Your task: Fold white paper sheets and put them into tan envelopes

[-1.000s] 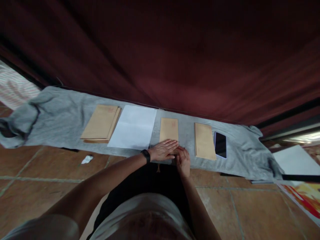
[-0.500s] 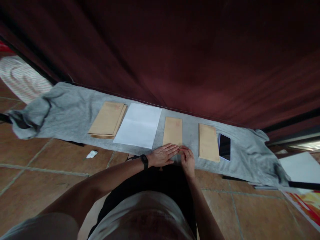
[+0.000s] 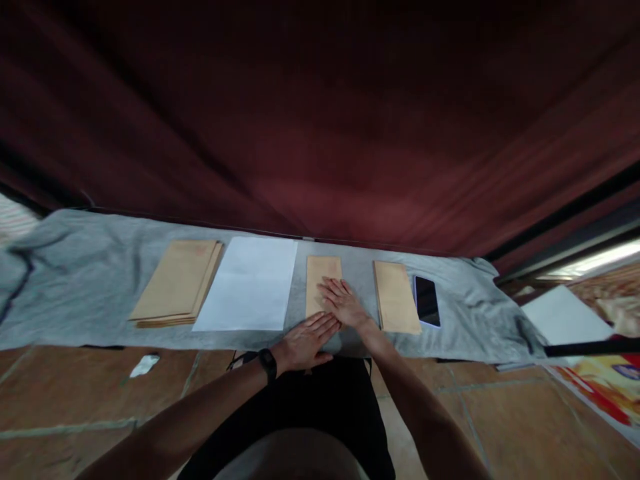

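Note:
A brown paper envelope (image 3: 316,283) lies flat in front of me on a grey cloth. My right hand (image 3: 343,301) rests on its middle, palm down with the fingers spread. At the envelope's near end is my left hand (image 3: 307,341), flat with fingers stretched out and a black band on the wrist. Left of the envelope lies a sheet of white paper (image 3: 247,283), and beyond it a stack of larger brown envelopes (image 3: 175,280). A small stack of brown envelopes (image 3: 397,297) sits to the right. My hands cover the near part of the middle envelope.
A phone (image 3: 427,301) lies beside the right stack on the grey cloth (image 3: 470,300). Dark red fabric (image 3: 320,133) rises behind the long narrow surface. A crumpled white scrap (image 3: 145,365) is on the tiled floor (image 3: 65,387). A white board (image 3: 567,323) stands at the right.
My right hand has gone from pinching at the envelope's near edge to lying flat on its middle. My left hand stays flat at the near end. The camera view has shifted.

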The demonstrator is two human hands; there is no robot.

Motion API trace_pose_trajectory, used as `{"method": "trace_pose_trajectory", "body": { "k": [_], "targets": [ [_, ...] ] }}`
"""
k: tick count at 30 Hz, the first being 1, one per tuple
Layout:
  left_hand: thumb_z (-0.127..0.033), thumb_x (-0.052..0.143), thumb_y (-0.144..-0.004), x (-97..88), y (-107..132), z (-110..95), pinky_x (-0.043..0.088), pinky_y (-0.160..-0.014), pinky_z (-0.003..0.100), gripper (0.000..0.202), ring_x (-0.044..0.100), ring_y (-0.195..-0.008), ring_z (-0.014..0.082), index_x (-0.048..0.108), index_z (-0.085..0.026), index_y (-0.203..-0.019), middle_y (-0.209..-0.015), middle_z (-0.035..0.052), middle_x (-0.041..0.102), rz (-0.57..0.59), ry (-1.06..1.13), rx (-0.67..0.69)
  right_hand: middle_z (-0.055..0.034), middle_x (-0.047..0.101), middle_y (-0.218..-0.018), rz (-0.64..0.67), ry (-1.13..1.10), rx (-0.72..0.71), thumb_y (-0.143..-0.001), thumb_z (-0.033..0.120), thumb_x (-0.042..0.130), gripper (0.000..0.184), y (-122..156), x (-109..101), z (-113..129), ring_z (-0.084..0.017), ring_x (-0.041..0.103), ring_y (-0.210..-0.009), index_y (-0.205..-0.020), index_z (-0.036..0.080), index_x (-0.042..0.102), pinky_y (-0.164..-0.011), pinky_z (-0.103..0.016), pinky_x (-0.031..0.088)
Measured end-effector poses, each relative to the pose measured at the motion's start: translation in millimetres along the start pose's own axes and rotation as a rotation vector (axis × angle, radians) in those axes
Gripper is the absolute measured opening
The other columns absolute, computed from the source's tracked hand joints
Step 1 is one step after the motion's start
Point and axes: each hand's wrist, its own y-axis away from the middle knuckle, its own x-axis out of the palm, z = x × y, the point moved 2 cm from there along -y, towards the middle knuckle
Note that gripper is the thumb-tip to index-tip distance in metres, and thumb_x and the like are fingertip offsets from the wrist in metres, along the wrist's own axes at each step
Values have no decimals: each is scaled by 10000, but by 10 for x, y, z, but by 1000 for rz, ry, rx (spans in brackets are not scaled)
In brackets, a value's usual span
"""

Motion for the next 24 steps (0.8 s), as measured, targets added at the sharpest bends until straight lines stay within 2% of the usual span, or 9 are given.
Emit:
{"method": "trace_pose_trajectory", "body": {
  "k": [3,7,14,18,24],
  "targets": [
    [-569,540,-909,0,8,11,157,-1234,395,833,255,-1498,264,257,-123,-1553,-1611,154,305,5,-12,19,1,332,-1602,28,100,10,-1049,376,345,449,-175,35,-105,-207,270,-1497,-1488,323,427,-1229,-465,224],
    [-548,600,-874,7,16,18,166,-1231,400,884,243,-1503,271,232,-126,-1559,-1621,156,277,6,-18,14,-38,318,-1606,-5,149,75,-1050,388,322,480,-434,45,-206,-220,287,-1490,-1511,280,396,-1228,-469,218],
    [-544,602,-859,-57,2,-3,204,-1223,423,908,244,-1501,281,205,-132,-1565,-1619,158,283,13,45,9,-103,289,-1609,-12,187,94,-1038,441,335,559,-799,69,-198,-249,264,-1498,-1533,180,351,-1234,-491,179],
    [-539,616,-846,-66,-8,-12,201,-1224,416,908,243,-1501,280,229,-131,-1559,-1620,156,281,23,52,3,-78,258,-1621,70,147,4,-1046,433,299,561,-815,98,-120,-224,243,-1505,-1550,186,305,-1245,-476,158],
    [-586,545,-890,-43,10,-2,180,-1226,392,846,257,-1498,259,262,-138,-1550,-1611,145,311,4,21,14,-26,229,-1637,215,57,-52,-1052,412,291,538,-641,127,46,-218,175,-1523,-1553,214,291,-1258,-488,61]
  ]
}}
